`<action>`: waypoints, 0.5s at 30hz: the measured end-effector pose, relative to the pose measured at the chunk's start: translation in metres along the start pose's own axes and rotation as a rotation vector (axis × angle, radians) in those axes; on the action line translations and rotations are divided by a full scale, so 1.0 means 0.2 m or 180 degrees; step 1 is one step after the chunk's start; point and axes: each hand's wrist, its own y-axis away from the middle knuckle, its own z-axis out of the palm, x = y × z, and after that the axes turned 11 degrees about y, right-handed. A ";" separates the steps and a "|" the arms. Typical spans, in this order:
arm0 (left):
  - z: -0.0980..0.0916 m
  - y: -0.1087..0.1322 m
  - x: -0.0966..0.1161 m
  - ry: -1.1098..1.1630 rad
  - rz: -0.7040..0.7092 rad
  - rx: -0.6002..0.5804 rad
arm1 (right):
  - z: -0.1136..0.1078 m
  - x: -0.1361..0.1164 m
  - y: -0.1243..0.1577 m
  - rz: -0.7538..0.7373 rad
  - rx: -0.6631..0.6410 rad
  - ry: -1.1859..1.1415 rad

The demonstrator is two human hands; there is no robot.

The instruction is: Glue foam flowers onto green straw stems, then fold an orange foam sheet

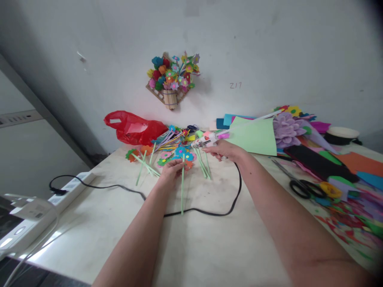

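Note:
My left hand [171, 171] pinches a thin light-green strip [182, 193] that stands nearly upright in view, its lower end toward me. Blue foam flowers [180, 152] lie just beyond its fingers, beside an orange one. My right hand [224, 150] is closed around a white glue gun [208, 139], whose nozzle points left toward the flowers. A long pale glue stick [257, 118] sticks out of its back. More green strips [205, 167] rest between the hands, and others [146, 166] lie left of my left hand.
A black cord [206, 212] loops across the table to a white power strip [64, 195]. Scissors [299, 186] and foam scraps [344, 219] lie right. A red bag [134, 127] and green sheet [254, 135] are behind. A flower basket [170, 97] hangs on the wall.

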 end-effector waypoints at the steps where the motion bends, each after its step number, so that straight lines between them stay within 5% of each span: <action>1: 0.00 0.00 0.00 0.0004 -0.0010 0.0015 | 0.00 0.00 0.00 0.0014 -0.0039 -0.0032; 15: 0.01 0.00 0.00 -0.0055 -0.0018 -0.0081 | 0.01 0.00 -0.01 -0.0092 -0.0455 -0.0062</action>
